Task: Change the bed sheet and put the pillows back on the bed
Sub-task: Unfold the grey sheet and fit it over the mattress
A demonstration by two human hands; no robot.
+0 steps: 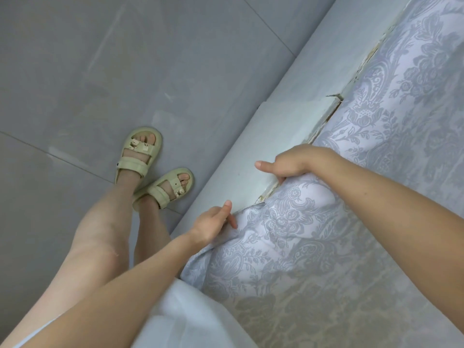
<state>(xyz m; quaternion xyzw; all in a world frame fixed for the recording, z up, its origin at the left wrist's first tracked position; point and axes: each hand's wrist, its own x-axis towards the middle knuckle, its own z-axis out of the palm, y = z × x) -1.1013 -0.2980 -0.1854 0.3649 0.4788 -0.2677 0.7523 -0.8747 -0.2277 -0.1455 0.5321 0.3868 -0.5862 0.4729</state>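
Grey floor (100,59) tiles fill the left and upper left of the frame, and the bed (288,116) runs diagonally up the right side. Nearest, at bottom centre, lies some white cloth (185,310); I cannot tell whether it is clothing or bedding. Just beyond it the patterned sheet (376,146) covers the bed, but its near edge is bunched and puffed up, not pulled flat. The left hand (211,224) rests at that edge, thumb raised and one straight finger pressing the sheet down beside the pale frame; its other fingers are hidden. A little farther along, the right hand (291,162) has its thumb stretched out over the frame while its fingers curl down round the sheet's edge at the gap, tips out of sight. Farther up, toward the upper right, the sheet lies smooth and meets the frame closely. On the floor, left of centre, stand feet in pale sandals (140,151). My reading: the fresh sheet is on and largely spread, tucking along this side is under way, and the stretch nearest the camera is not yet tucked. No pillows are in view, so putting them back appears to remain.
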